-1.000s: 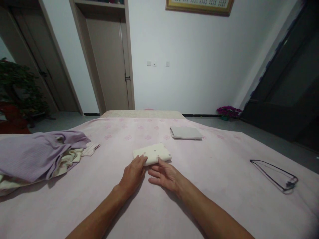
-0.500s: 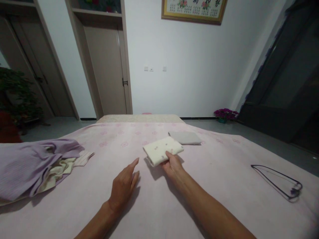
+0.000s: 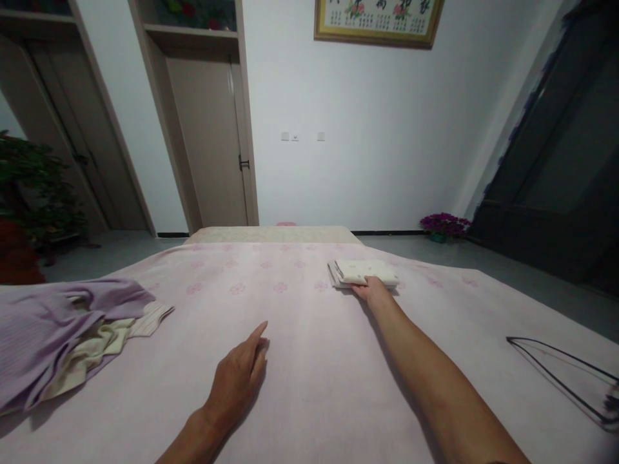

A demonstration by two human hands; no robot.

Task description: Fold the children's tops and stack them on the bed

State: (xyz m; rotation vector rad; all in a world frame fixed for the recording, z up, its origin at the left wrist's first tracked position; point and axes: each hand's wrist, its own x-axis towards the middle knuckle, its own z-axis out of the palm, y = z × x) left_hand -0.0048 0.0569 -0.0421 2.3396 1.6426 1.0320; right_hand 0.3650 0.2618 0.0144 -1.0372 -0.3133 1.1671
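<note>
The folded cream cloth (image 3: pixel 370 267) lies just beyond the right hand (image 3: pixel 373 288), which pinches its near edge, thumb on top and fingers below. It sits over a folded gray cloth (image 3: pixel 332 276) (only a little of that one shows), on the pink cover (image 3: pixel 300 399). The left hand (image 3: pixel 238 372) holds nothing, loosely curled with a finger pointing out, well apart from both cloths. On the floor, a green pot (image 3: pixel 438 238) holds purple flowers (image 3: pixel 443 223).
</note>
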